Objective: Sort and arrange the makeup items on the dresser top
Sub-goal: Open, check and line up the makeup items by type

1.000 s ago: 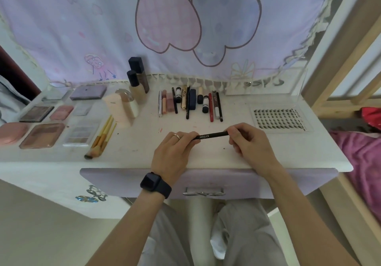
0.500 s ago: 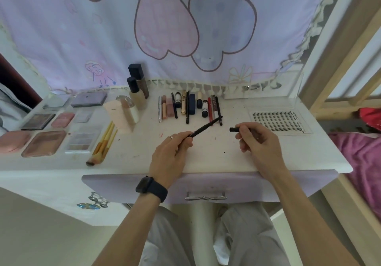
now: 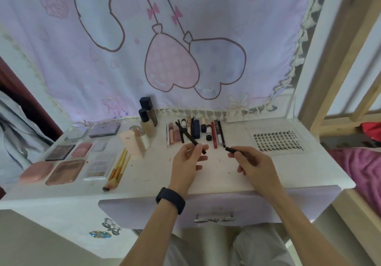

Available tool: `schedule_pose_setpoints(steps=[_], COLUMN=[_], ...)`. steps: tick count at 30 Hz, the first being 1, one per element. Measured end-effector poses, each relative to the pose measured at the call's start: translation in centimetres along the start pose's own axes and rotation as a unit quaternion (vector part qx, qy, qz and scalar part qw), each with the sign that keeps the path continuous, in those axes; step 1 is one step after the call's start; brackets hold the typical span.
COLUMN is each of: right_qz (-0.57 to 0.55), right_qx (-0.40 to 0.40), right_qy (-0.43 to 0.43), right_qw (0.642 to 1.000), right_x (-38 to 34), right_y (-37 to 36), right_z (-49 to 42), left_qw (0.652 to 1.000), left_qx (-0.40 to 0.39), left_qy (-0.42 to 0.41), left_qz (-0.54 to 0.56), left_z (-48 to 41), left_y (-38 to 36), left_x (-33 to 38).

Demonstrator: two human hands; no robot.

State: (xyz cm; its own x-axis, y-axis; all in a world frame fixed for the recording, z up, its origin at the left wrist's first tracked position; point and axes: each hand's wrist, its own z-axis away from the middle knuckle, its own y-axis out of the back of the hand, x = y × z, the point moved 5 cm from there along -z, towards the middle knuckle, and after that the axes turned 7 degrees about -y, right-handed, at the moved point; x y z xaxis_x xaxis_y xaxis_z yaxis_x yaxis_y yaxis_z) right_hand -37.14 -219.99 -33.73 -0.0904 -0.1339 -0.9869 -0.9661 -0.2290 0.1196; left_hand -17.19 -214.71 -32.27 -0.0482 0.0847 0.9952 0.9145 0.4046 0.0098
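My left hand (image 3: 186,163) holds a thin black eyeliner pencil (image 3: 190,137) above the white dresser top (image 3: 216,175), its far end slanting up and left over the row of lip and eye pencils (image 3: 195,132). My right hand (image 3: 254,165) pinches the pencil's black cap (image 3: 231,150), a short gap to the right of the pencil. Two foundation bottles (image 3: 147,115) stand behind a pink tube and a round-topped bottle (image 3: 137,140).
Palettes and compacts (image 3: 64,162) lie in rows at the left, with gold-handled brushes (image 3: 117,170) beside them. A tray of false lashes (image 3: 278,140) sits at the right. A drawer handle (image 3: 214,218) is below the front edge. A printed curtain hangs behind.
The cap has come off the pencil and my hands have parted. My left hand has swung the pencil's far end from right to up-left. The view has tilted upward.
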Motion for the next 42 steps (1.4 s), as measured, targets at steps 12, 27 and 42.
schedule_pose_setpoints(steps=[12,27,42], right_qz=[0.001,0.071,0.455], right_qx=[0.025,0.185,0.06], right_qy=[0.003,-0.024,0.061], right_qw=[1.0,0.98,0.887], right_x=[0.4,0.4,-0.5], right_y=[0.4,4.2,5.4], right_z=[-0.2,0.1,-7.8], left_qw=[1.0,0.928,0.818], left_qx=[-0.005,-0.136,-0.15], left_qy=[0.001,0.014,0.002], left_qz=[0.022,-0.346,-0.555], left_z=[-0.7,-5.9,-6.9], left_y=[-5.3,-10.7,-12.6], left_x=[-0.4,2.0,0.7])
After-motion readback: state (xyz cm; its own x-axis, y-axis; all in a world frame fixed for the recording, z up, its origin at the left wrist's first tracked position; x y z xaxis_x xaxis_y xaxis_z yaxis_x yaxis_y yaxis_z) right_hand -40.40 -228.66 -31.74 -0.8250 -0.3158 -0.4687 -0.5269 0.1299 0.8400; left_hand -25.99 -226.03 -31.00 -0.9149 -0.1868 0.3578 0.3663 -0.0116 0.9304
